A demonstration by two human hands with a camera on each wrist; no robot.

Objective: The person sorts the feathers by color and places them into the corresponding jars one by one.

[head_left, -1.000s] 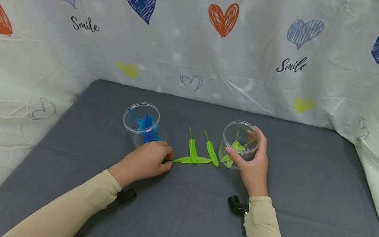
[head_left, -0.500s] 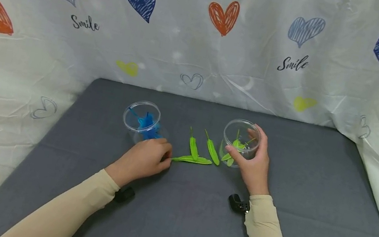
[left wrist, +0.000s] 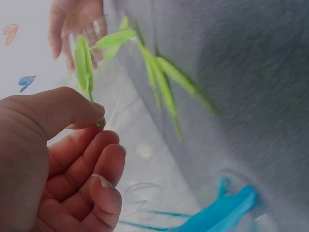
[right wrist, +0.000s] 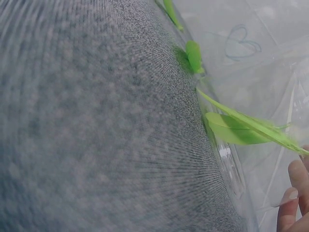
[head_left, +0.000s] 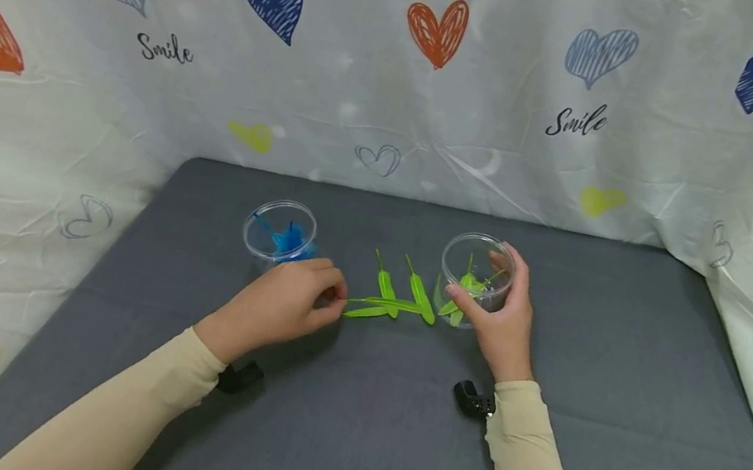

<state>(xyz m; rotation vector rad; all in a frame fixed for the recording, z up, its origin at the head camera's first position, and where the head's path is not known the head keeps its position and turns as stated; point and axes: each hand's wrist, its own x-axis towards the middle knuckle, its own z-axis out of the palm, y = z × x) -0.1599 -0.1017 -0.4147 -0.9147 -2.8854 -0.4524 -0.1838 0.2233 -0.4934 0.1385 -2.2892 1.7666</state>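
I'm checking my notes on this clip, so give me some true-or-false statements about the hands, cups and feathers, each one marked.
1. The right hand holds a clear cup with green feathers inside. True.
2. Every green feather is inside that cup. False: loose green feathers lie on the gray table.
3. The left hand pinches a green feather. True.
4. The right hand grips something blue. False: the blue feathers are in the other clear cup.
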